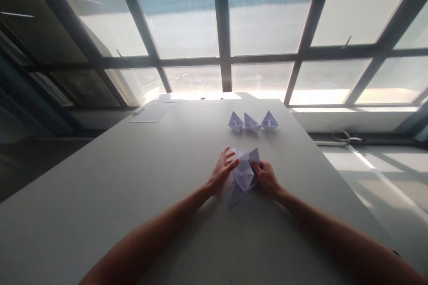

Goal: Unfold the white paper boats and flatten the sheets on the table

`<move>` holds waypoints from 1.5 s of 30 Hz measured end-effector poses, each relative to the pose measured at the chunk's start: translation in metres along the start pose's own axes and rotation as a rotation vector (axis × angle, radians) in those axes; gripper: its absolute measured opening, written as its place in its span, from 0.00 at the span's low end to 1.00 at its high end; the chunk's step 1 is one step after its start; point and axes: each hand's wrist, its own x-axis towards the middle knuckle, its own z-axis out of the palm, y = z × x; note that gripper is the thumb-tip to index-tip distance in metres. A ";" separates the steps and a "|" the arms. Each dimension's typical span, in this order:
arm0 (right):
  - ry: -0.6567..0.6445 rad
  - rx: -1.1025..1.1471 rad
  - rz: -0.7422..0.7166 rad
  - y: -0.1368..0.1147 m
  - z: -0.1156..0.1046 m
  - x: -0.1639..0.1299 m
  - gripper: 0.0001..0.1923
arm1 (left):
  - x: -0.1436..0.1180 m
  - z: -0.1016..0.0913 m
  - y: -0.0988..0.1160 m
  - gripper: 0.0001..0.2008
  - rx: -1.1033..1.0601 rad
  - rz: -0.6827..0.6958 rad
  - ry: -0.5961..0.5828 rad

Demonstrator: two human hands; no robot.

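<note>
A partly folded piece of white paper (243,173) with several creased flaps and points is held just above or on the table in front of me. My right hand (265,177) pinches its right side, thumb on the near face. At the left side, my left hand (223,170) has its fingers spread apart, with the thumb reaching over or against the paper's edge; whether it presses there I cannot tell. Beyond my hands stand three folded paper boats in a row: a left boat (236,122), a middle boat (252,123) and a right boat (269,122).
The white table (140,178) stretches away toward large windows. Flat paper sheets (147,117) lie at its far left, with more thin sheets (171,100) near the far edge. On the floor to the right, a looped cable (341,136) lies by the wall.
</note>
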 end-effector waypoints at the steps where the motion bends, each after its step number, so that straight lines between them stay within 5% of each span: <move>1: 0.000 0.014 -0.004 0.000 0.000 0.000 0.20 | 0.000 0.000 -0.001 0.41 -0.026 -0.001 -0.018; 7: 0.029 0.090 0.015 0.004 -0.003 0.002 0.21 | -0.002 0.005 -0.003 0.51 -0.225 -0.079 -0.150; 12: 0.028 0.058 -0.055 0.001 -0.005 0.006 0.20 | -0.001 0.007 -0.003 0.38 -0.263 -0.122 -0.120; 18: 0.380 -0.380 -0.476 -0.012 -0.016 0.008 0.15 | -0.001 0.010 0.000 0.21 -0.177 -0.109 -0.032; 22: 0.275 -0.732 -0.718 -0.018 -0.022 0.002 0.04 | -0.002 0.013 0.003 0.18 -0.116 -0.167 0.048; 27: 0.202 -0.976 -0.636 -0.019 -0.015 -0.002 0.07 | -0.002 0.013 0.003 0.14 -0.098 -0.114 0.062; 34: 0.212 -0.875 -0.496 -0.021 -0.014 -0.002 0.15 | -0.004 0.017 0.001 0.12 -0.015 0.031 -0.028; 45: 0.220 -0.815 -0.487 -0.025 -0.013 -0.004 0.18 | -0.003 0.015 -0.010 0.09 0.182 0.133 -0.048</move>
